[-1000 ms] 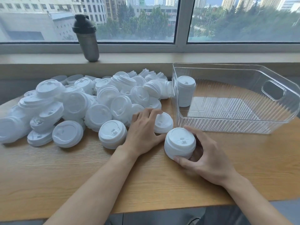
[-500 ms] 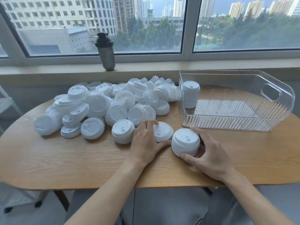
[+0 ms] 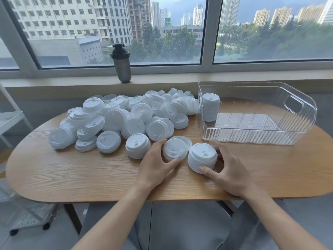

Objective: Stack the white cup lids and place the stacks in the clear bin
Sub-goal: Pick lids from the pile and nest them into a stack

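Note:
A big heap of white cup lids [image 3: 126, 118] covers the left and middle of the wooden table [image 3: 90, 174]. My right hand [image 3: 228, 170] grips a short stack of lids [image 3: 202, 156] standing on the table in front of the clear bin [image 3: 297, 130]. My left hand [image 3: 155, 163] holds a small tilted stack of lids [image 3: 174, 149] between thumb and fingers, just left of the right hand's stack. Inside the bin's near left corner stands one tall stack of lids [image 3: 210, 109]. Another short stack [image 3: 137, 147] sits left of my left hand.
A dark shaker bottle [image 3: 121, 63] stands on the window sill behind the heap. A white metal rack [image 3: 10, 120] is at the left, off the table. The table's rounded front edge runs just below my wrists.
The camera has pulled back and risen. My left hand has drawn the small stack of lids out of the heap toward the right hand's stack and tilted it. The right hand has stayed put.

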Tool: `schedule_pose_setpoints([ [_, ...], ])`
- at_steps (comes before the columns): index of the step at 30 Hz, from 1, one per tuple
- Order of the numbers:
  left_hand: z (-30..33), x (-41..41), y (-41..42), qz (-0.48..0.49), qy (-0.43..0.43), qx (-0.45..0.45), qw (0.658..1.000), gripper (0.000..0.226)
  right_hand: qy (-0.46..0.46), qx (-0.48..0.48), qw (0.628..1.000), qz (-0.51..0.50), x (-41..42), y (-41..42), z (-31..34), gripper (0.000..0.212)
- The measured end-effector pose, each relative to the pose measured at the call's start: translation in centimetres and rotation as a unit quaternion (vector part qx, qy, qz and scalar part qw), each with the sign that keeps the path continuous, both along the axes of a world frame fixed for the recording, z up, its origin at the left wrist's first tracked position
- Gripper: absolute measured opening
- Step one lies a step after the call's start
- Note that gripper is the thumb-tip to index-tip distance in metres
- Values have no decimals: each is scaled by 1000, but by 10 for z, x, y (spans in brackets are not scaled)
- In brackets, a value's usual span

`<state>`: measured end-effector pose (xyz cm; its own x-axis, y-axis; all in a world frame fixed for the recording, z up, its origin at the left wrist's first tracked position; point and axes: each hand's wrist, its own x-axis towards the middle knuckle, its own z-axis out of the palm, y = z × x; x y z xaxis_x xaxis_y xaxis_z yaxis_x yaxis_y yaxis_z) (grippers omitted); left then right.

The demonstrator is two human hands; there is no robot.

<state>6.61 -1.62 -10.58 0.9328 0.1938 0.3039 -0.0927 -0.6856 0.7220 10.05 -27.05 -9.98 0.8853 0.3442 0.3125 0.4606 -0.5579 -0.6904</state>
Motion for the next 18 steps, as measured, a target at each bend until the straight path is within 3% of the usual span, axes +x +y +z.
schedule_pose_setpoints([
  [3, -1, 0, 1, 9, -7, -43, 999, 91, -3, -1, 1000, -3, 0, 0, -1, 85],
  [10, 9, -3, -6, 33, -58, -151, 986, 60, -15, 4, 1000, 6, 1, 3, -1, 81],
  [15, 16, -3, -28, -6, -87, -164, 982, 70, -13, 8, 1000, -4, 1, 4, 1, 80],
  [18, 18, 0, -47, -34, -76, -151, 985, 68, -9, 10, 1000, 4, 2, 4, 1, 91],
])
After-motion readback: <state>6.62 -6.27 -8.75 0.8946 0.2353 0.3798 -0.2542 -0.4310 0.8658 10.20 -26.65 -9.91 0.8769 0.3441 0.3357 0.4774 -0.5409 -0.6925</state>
